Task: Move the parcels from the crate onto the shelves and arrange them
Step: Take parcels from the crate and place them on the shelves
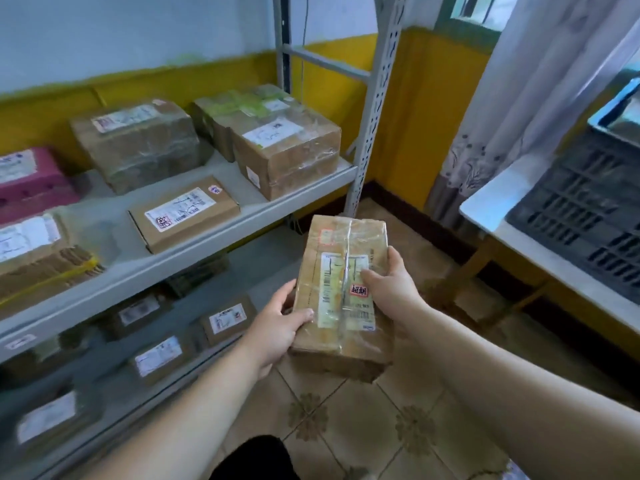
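Both hands, left hand (280,320) and right hand (389,284), clasp the parcel (341,299), its long axis toward twelve o'clock; the shelf (194,258) lies at ten o'clock, nearer the left.

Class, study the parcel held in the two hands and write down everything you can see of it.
The parcel is a flat, oblong brown cardboard box wrapped in shiny clear tape, with a white printed shipping label on top and a red-framed sticker beside it. Its near corner looks crumpled. It is held in the air above the tiled floor, in front of the shelves, long axis pointing away. The left hand grips its left edge; the right hand grips its right edge, thumb on the label.
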Available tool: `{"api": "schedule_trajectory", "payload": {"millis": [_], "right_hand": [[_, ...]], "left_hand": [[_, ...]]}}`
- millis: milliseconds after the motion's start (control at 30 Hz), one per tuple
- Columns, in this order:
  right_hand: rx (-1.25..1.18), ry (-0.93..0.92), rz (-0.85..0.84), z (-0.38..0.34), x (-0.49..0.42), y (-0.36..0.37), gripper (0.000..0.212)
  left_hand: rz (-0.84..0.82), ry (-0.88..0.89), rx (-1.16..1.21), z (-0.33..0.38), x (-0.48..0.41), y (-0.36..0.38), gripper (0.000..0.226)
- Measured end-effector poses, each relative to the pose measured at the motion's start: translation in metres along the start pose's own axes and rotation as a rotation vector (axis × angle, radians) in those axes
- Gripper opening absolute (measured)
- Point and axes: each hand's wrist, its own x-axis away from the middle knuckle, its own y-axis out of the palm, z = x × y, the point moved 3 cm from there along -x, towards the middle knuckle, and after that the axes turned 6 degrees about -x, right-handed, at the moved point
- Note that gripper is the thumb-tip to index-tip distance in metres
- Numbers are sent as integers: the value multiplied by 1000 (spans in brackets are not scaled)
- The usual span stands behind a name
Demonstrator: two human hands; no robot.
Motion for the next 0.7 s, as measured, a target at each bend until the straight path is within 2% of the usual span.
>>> {"api": "schedule_trajectory", "payload": {"millis": [133, 367, 567, 700], "right_hand": [[95, 32, -107, 1, -46, 20, 76], [153, 88, -241, 16, -134, 75, 76], [282, 56, -337, 44, -224, 122, 68], [317, 9, -413, 84, -307, 156, 65]], "left_hand": [[108, -62, 35, -7, -21, 0, 54], [178, -186, 28, -33, -94, -25, 60], [275, -272, 70, -82, -171, -33, 64], [349, -270, 122, -131, -249, -27, 68]]}}
